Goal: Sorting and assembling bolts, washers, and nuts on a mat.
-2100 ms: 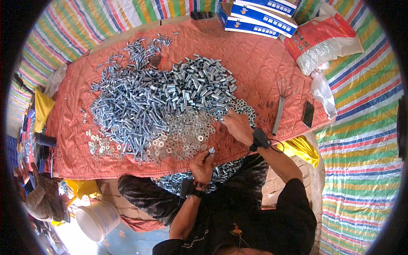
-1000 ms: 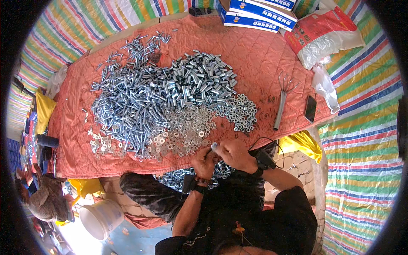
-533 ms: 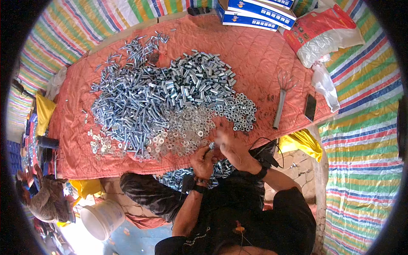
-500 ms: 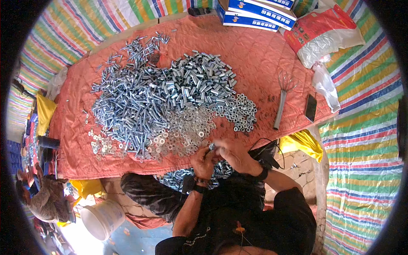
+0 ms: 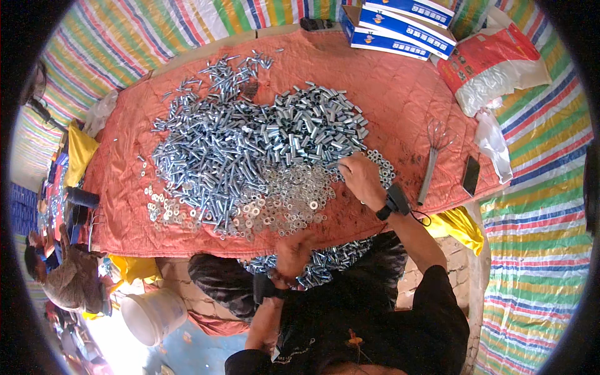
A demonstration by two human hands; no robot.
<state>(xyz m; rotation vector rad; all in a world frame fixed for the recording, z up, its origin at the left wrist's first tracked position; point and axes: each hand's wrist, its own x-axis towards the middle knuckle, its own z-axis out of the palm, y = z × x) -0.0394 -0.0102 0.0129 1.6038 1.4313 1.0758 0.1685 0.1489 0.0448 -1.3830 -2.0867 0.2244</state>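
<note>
My right hand [image 5: 362, 179] reaches over the table to the right end of the metal heap, beside the loose hex nuts [image 5: 385, 167] and just below the short metal sleeves [image 5: 319, 122]. Its fingers curl downward and look closed; whatever they hold is hidden. My left hand [image 5: 294, 255] hangs low at the table's front edge, over the metal fasteners [image 5: 334, 261] piled in my lap. Motion smears its fingers. Left of the sleeves lies a wide pile of bolts [image 5: 209, 147], with flat washers [image 5: 294, 194] spread in front.
A whisk [image 5: 430, 169] and a dark phone [image 5: 470, 175] lie on the red cloth [image 5: 400, 81] at right. Blue-and-white boxes [image 5: 400, 31] and a red-and-white bag [image 5: 494, 62] stand behind. A white bucket [image 5: 153, 315] is at lower left; another person [image 5: 72, 269] sits at far left.
Half a second ago my hands were together at the table's front edge with a small metal piece. Now the right has moved out to the nuts, and the left has dropped toward my lap.
</note>
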